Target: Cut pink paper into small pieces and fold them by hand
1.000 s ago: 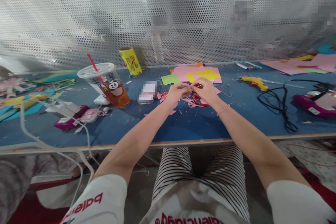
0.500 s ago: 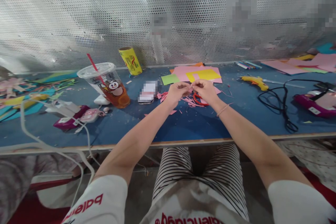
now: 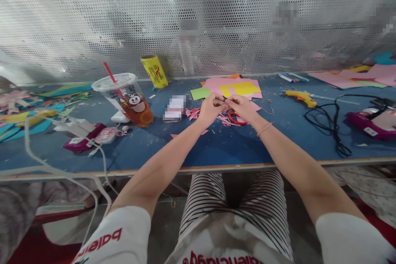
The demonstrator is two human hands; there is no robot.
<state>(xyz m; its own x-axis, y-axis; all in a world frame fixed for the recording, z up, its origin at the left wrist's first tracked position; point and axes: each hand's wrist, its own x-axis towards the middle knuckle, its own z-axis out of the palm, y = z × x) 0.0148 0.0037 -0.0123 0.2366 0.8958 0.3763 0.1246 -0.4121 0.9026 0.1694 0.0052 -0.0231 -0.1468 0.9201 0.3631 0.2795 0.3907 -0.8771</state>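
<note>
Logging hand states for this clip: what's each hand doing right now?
Left hand: fingers pinched by the other hand's; anything held is too small to tell.
Right hand: fingertips together above the scissors; contents unclear.

Pink paper strips (image 3: 194,113) lie jumbled on the table (image 3: 229,150).

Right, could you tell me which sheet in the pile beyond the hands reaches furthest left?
The light green sheet; it pokes out left of the pink paper and yellow sheet.

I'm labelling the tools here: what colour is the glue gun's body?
The glue gun is yellow, seen best in the head view.
</note>
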